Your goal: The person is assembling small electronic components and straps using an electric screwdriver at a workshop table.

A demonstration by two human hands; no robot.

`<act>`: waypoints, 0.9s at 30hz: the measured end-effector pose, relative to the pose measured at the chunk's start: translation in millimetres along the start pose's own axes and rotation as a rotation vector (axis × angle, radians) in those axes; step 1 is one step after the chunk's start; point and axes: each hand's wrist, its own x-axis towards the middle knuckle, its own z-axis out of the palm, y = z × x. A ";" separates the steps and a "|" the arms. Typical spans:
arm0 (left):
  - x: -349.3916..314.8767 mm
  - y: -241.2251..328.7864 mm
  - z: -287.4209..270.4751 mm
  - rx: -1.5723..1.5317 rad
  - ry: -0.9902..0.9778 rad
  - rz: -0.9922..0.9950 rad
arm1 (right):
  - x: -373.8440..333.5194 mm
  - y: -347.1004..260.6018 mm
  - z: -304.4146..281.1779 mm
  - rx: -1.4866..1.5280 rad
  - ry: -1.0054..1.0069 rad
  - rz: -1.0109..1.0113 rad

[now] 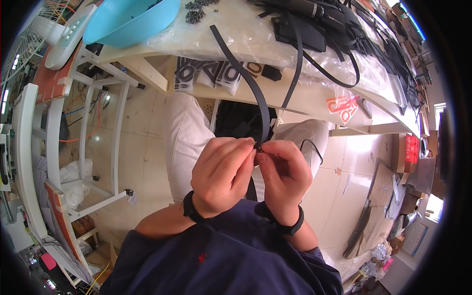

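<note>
At the upper left, a white fan (46,31) with a wire cage rises beside its base, which carries a row of buttons. Below it, a white metal frame (119,137) with black feet stands on the pale tiled floor (143,160), with a crumpled clear plastic bag (73,186) lying near its lower bar. On the right, brown cardboard sheets (368,231) lie on the floor, and a red box (412,147) sits farther up near the wall.
</note>
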 end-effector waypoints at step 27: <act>-1.1 -5.8 1.3 -0.006 0.028 -0.034 | 6.6 4.8 4.5 -0.211 -0.005 -0.192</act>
